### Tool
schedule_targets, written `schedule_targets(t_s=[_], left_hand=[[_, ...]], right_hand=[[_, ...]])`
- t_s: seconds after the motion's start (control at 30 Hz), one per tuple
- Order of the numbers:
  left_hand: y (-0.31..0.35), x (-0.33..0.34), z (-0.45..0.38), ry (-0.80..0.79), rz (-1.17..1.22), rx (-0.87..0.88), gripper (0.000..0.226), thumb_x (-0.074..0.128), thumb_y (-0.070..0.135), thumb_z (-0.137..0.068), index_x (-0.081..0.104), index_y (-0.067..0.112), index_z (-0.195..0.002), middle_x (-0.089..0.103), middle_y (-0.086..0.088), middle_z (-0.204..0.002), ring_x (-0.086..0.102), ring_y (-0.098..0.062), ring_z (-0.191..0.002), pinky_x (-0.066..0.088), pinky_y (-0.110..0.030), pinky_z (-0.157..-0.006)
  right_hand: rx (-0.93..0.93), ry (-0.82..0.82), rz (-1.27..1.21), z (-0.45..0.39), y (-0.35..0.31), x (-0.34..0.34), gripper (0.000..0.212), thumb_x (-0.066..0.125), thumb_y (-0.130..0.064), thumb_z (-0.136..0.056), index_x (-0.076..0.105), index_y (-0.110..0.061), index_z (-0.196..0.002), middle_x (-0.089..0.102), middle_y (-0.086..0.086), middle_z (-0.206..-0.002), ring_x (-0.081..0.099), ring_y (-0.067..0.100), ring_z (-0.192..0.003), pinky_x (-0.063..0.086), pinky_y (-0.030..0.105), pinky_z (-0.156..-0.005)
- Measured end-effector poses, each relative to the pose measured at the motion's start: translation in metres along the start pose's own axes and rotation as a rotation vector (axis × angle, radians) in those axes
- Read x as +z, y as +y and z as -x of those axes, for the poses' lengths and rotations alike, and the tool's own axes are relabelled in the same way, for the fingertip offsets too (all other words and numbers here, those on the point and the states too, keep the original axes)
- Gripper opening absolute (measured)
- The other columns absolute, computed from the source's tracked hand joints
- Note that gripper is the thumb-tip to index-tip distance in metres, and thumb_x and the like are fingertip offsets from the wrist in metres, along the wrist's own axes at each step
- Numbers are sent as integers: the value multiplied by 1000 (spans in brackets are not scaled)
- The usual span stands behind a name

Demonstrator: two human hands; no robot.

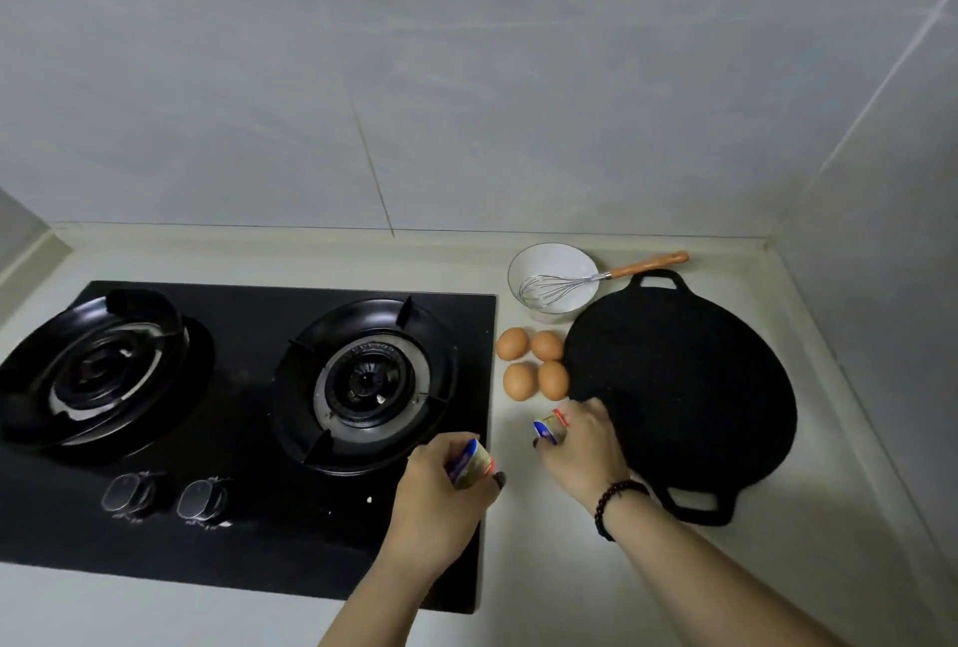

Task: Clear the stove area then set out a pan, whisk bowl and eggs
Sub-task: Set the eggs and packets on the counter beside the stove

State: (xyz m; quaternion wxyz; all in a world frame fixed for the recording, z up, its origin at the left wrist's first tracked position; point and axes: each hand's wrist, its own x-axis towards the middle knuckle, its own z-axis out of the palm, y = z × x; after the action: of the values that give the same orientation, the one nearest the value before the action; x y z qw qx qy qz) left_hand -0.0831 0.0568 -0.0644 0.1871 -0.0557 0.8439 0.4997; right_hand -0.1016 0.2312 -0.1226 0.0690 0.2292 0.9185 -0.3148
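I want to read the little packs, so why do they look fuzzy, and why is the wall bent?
Head view: the left hand and right hand each grip a small pack, smeared too soft to read; the wide lens bows the wall lines; dim light hides detail on the black pan.

We see a flat black two-handled pan (pixel 684 382) lying just right of our right hand (pixel 580 444), its rim under our fingertips. Four brown eggs (pixel 531 364) sit clustered just beyond that hand, touching the pan's edge. Farther back, a white bowl (pixel 552 282) holds a wire whisk (pixel 580 281), its orange handle resting over the rim.
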Motion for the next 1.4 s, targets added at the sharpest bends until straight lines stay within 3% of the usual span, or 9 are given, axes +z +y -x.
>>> schedule_targets(t_s=[0.17, 0.3, 0.4, 0.63, 0.77, 1.03, 1.17, 1.3, 1.4], left_hand=[[-12, 25, -32, -5, -188, 48, 36, 78, 31, -75, 60, 26, -106, 56, 5, -104, 57, -7, -92, 39, -7, -69], [-15, 44, -54, 66, -476, 105, 43, 63, 44, -86, 52, 20, -120, 51, 2, -113, 48, -18, -112, 45, -28, -87], [-14, 54, -66, 72, -602, 121, 44, 51, 49, -92, 45, 19, -125, 49, 0, -121, 45, -20, -115, 44, -30, -86], [-16, 70, -83, 52, -532, 86, 45, 51, 51, -90, 45, 20, -123, 47, 2, -120, 48, -17, -112, 44, -29, -79], [-16, 73, -83, 68, -552, 83, 47, 49, 55, -90, 43, 22, -123, 46, 4, -120, 48, -16, -111, 46, -29, -80], [-11, 74, -92, 193, -338, 165, 48, 65, 45, -85, 49, 23, -125, 46, 7, -120, 45, -16, -116, 41, -26, -86], [-7, 75, -113, 159, -330, 275, 52, 71, 36, -80, 50, 23, -126, 46, 7, -123, 44, -17, -116, 47, -34, -90], [-11, 74, -128, 93, -409, 339, 57, 67, 35, -81, 46, 25, -133, 46, 8, -126, 43, -15, -115, 44, -31, -93], [-16, 73, -128, 116, -452, 305, 53, 61, 29, -88, 44, 24, -138, 51, 6, -127, 46, -17, -114, 47, -32, -89]], right_hand=[[71, 24, 55, -8, 3, 13, 34, 72, -31, -80, 58, -15, -107, 50, 2, -113, 54, 19, -108, 50, 26, -80], [203, 80, -8, -10, 6, 17, 40, 71, -37, -79, 56, -13, -108, 52, 6, -114, 56, 25, -105, 48, 30, -76], [223, 80, -69, -7, 9, 17, 34, 67, -37, -82, 58, -14, -105, 52, 4, -109, 57, 21, -97, 47, 29, -72], [193, 72, -214, -6, 32, 0, 10, 62, -29, -88, 57, -21, -92, 53, -1, -98, 52, 12, -85, 41, 23, -69], [186, 97, -240, -14, 42, -13, 20, 62, -17, -88, 60, -16, -107, 55, 0, -106, 52, 10, -91, 37, 15, -68], [129, 105, -325, -52, 36, -34, 14, 62, -14, -88, 64, -19, -101, 60, 0, -105, 57, 11, -90, 40, 18, -72], [91, 4, -355, -75, 23, -29, 13, 64, -23, -86, 62, -25, -99, 60, -2, -103, 60, 13, -91, 51, 29, -80], [23, -88, -320, -87, 10, -20, 19, 64, -34, -85, 59, -26, -102, 55, -8, -103, 54, 5, -91, 41, 14, -71], [24, -125, -273, -89, 6, -11, 27, 65, -30, -83, 60, -21, -107, 53, -5, -107, 52, 8, -95, 40, 19, -77]])
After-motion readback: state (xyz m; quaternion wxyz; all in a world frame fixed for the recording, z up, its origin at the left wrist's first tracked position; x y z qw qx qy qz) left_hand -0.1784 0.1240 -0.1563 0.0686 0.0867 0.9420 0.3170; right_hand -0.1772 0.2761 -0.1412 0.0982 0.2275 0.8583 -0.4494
